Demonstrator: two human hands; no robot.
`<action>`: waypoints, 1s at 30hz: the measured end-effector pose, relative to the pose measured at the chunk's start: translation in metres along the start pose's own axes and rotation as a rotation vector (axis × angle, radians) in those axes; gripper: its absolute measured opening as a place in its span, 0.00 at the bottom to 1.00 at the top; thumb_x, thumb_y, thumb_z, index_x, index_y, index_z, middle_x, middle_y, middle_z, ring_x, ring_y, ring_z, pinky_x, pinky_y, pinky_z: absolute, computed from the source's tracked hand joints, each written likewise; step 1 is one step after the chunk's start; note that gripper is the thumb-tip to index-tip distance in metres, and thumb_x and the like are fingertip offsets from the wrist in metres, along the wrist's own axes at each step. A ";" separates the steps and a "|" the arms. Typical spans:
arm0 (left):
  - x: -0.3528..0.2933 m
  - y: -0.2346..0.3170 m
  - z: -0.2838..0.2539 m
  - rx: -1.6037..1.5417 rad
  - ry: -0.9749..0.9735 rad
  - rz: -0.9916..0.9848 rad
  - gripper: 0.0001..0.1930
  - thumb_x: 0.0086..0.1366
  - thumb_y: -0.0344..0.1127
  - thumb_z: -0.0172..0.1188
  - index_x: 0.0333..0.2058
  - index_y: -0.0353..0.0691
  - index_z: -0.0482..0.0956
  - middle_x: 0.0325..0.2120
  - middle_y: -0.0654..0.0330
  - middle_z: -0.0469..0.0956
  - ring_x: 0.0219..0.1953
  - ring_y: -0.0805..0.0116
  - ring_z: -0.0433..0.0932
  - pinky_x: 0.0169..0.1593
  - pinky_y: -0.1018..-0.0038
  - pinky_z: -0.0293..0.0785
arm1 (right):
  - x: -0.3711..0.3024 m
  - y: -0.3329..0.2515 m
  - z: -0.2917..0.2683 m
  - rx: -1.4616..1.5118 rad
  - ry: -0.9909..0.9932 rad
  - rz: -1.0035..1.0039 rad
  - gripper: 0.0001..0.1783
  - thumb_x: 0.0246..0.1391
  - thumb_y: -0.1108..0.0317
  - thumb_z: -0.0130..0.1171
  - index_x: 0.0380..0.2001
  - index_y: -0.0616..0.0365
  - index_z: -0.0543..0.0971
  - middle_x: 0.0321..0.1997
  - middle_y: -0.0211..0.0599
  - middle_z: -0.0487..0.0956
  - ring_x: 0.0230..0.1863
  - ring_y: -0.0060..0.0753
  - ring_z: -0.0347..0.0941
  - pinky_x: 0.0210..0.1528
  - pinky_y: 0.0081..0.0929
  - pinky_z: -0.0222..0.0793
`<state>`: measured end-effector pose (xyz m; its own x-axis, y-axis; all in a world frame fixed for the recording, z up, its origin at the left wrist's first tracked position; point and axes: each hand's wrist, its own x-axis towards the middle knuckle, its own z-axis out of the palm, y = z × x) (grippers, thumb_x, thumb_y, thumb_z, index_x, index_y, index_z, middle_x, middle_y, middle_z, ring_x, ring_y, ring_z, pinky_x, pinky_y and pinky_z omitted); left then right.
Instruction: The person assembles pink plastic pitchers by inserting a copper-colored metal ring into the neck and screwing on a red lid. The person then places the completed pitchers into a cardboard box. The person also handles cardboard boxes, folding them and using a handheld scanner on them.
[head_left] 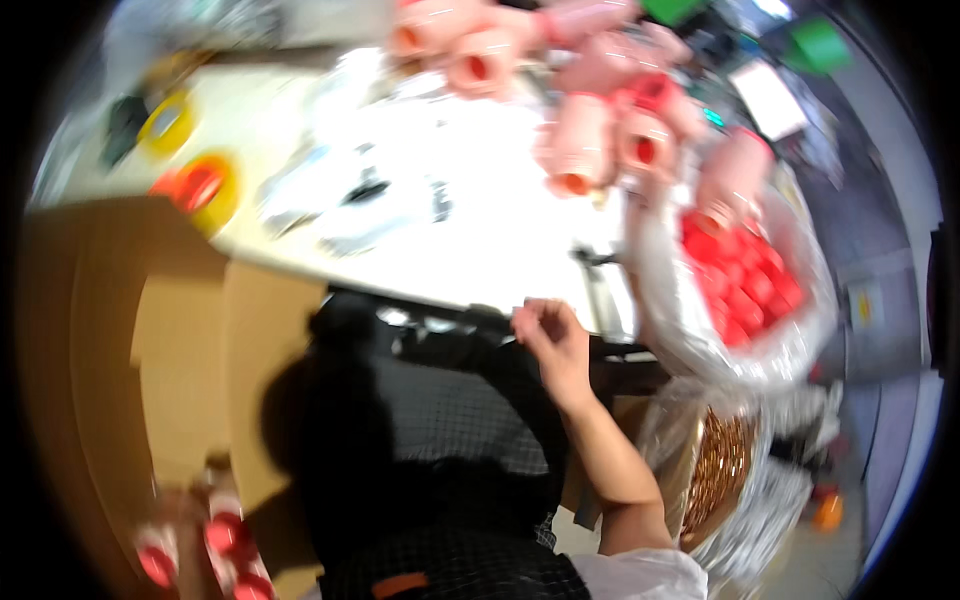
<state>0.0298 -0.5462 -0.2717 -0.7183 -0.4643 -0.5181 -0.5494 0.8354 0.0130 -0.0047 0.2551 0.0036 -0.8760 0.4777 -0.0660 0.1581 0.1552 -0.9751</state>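
At the lower left, my left hand [180,508] reaches down inside a cardboard box [180,370], dark and smeared by motion. It is against or just beside pink cylinders with red ends [228,535], which look like bottles or cups. Whether its fingers grip one of them cannot be made out. My right hand [556,335] is raised at the table's front edge. Its fingers are loosely curled, with a gap between them and the thumb, and nothing clear shows in it.
Pink cylinders [582,145] crowd the white table's [490,250] far right. Clear plastic bags [370,200] and yellow tape rolls [210,190] lie left. A plastic-lined container [660,310] holds red pieces [740,285]. Below it, another holds copper-coloured pieces [718,465]. A black-seated chair [440,400] stands before me.
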 end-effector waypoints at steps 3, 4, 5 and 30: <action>-0.014 0.016 -0.006 0.121 -0.010 -0.089 0.21 0.66 0.29 0.56 0.58 0.34 0.69 0.51 0.49 0.71 0.55 0.54 0.70 0.58 0.62 0.69 | 0.090 -0.033 -0.061 -0.046 0.499 -0.328 0.18 0.56 0.74 0.66 0.46 0.67 0.73 0.43 0.35 0.75 0.43 0.25 0.71 0.51 0.25 0.69; -0.011 0.028 -0.012 0.170 0.003 -0.083 0.22 0.66 0.28 0.57 0.58 0.34 0.69 0.53 0.48 0.71 0.56 0.53 0.69 0.58 0.61 0.68 | 0.124 -0.025 -0.083 -0.019 0.622 -0.434 0.24 0.52 0.73 0.69 0.50 0.66 0.70 0.45 0.39 0.73 0.44 0.29 0.69 0.53 0.28 0.68; -0.007 0.035 -0.024 0.217 0.035 -0.081 0.23 0.65 0.28 0.57 0.59 0.34 0.68 0.54 0.47 0.71 0.57 0.52 0.69 0.59 0.61 0.68 | 0.154 -0.021 -0.104 -0.178 0.776 -0.419 0.32 0.49 0.70 0.71 0.54 0.66 0.67 0.49 0.45 0.71 0.49 0.34 0.69 0.57 0.33 0.66; -0.414 0.599 -0.107 -0.257 -0.957 1.646 0.30 0.54 0.45 0.69 0.52 0.34 0.76 0.51 0.56 0.78 0.53 0.63 0.77 0.58 0.68 0.73 | -0.187 -0.044 -0.137 -0.211 0.111 -0.131 0.14 0.57 0.70 0.66 0.46 0.59 0.82 0.39 0.39 0.82 0.41 0.31 0.80 0.47 0.28 0.76</action>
<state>-0.0478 0.1150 0.0419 -0.1281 0.9876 -0.0912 0.2205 0.1180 0.9682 0.2152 0.2775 0.0876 -0.8419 0.5316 0.0923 0.1488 0.3932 -0.9073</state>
